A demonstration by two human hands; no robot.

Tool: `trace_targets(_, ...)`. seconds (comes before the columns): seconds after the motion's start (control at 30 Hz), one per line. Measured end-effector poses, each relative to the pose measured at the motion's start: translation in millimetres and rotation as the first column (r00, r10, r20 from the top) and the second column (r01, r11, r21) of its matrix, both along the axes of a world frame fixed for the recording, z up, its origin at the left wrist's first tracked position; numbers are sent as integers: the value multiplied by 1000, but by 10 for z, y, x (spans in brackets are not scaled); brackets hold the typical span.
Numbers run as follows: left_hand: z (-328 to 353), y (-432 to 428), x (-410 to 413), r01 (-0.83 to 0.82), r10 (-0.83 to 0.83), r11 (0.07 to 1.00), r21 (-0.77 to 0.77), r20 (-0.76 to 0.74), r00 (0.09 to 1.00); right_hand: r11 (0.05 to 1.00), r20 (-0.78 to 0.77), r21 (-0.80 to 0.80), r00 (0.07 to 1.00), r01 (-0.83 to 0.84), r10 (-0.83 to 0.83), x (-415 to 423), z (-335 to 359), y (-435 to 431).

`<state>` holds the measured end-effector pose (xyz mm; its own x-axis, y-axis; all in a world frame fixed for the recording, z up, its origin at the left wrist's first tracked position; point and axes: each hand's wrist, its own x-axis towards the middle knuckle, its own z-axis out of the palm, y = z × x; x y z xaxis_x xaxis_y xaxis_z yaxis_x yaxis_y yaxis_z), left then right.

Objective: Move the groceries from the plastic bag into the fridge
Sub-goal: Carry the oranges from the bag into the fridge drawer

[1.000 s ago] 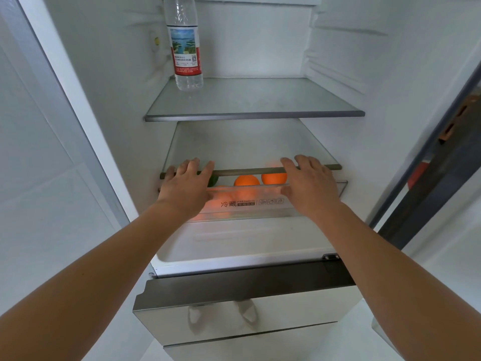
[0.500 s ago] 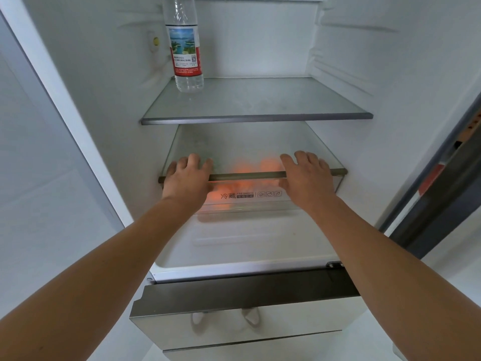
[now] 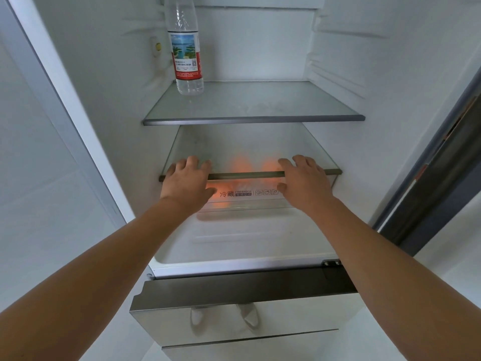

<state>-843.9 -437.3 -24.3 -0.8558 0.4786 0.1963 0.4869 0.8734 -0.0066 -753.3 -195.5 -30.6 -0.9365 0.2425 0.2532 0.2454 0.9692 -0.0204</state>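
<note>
The fridge stands open before me. A clear water bottle (image 3: 185, 50) with a red and white label stands upright at the back left of the upper glass shelf (image 3: 253, 119). Below it, the translucent crisper drawer (image 3: 244, 198) sits pushed in under the lower glass shelf (image 3: 246, 175). Orange fruit (image 3: 242, 164) glows blurred through the glass and the drawer front. My left hand (image 3: 188, 182) and my right hand (image 3: 303, 182) lie flat against the drawer front, fingers spread over the shelf's front edge. No plastic bag is in view.
The white fridge door (image 3: 39, 152) stands open at the left. A steel-fronted lower drawer (image 3: 247, 319) juts out beneath the fridge compartment and reflects two feet. A dark door frame (image 3: 437, 183) runs along the right.
Both hands have pushed the crisper drawer inward. The oranges, seen directly over its rim a second ago, now show only blurred through the glass shelf and drawer front.
</note>
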Motion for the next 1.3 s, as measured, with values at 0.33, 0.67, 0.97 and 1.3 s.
trace_targets(0.33,178,-331,629,119,-133,986,120,125,983,962,155,-270,985,-35,79,822,289,-160)
trace_targets(0.67,-38,-400,904,300,-300,953,33,231,926,938,238,-284,963,197,-130,1713,180,-644)
trace_targets(0.97,-302,-223,1588,636,-619,771,40,287,731,765,282,-285,813,578,-509,3133,-133,-1213)
trace_targets(1.3,-460,385,3083,914,-862,404,37,348,367,407,342,-280,487,869,-804,5057,-342,-1829)
